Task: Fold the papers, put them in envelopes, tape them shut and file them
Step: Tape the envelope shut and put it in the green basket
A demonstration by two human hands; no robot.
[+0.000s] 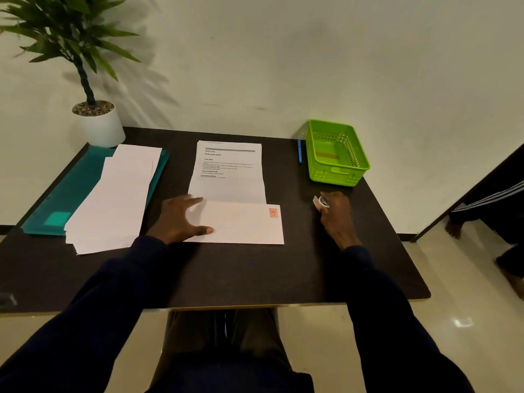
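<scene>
A white envelope (243, 224) with an orange stamp mark lies flat at the middle of the dark table (255, 273). My left hand (181, 219) rests spread on its left end, pressing it down. Behind it lies a stack of printed papers (229, 171). To the right of the envelope, my right hand (336, 212) is closed around a small roll of clear tape (320, 202) on the table. A pile of white envelopes (113, 199) lies at the left on a teal folder (71, 191).
A green plastic basket (337, 154) stands at the back right, with a blue pen (299, 151) beside it. A potted plant (96, 123) occupies the back left corner. Another person's legs (487, 217) show on the floor at the far right.
</scene>
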